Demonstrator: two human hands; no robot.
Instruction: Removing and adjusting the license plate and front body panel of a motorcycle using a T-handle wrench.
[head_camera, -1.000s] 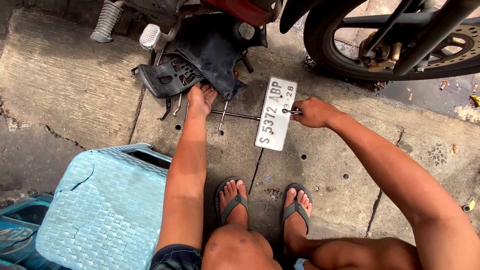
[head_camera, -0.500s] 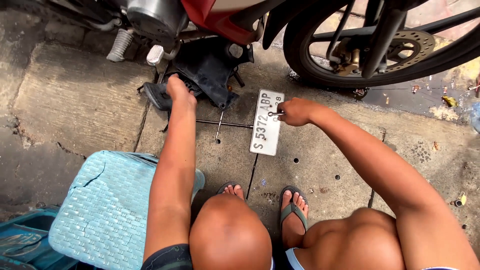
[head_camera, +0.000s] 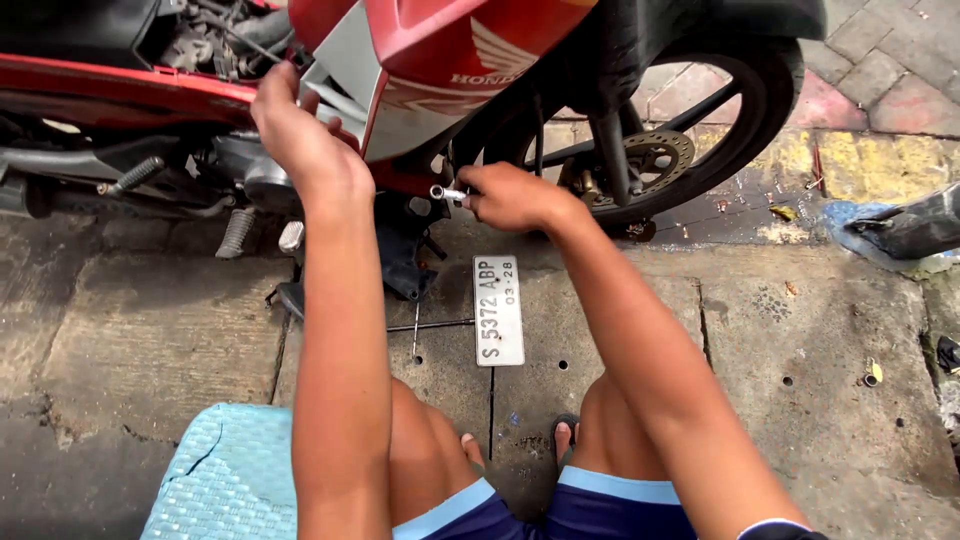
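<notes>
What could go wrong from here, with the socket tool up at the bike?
1. The right hand holds a small socket tool by its end; it might slip off.
2. The white plate and thin rod lie loose by the feet; a step could kick them.
3. The left hand rests on the red fairing, which may shift.

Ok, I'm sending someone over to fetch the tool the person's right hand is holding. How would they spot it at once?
Start at the red motorcycle and its front wheel. Just left of that wheel, below the red fairing, the right hand grips a small socket tool. It is the short, shiny metal cylinder poking out leftward from the fingers, unlike the thin dark T-shaped wrench lying on the pavement beside the white number plate.
</notes>
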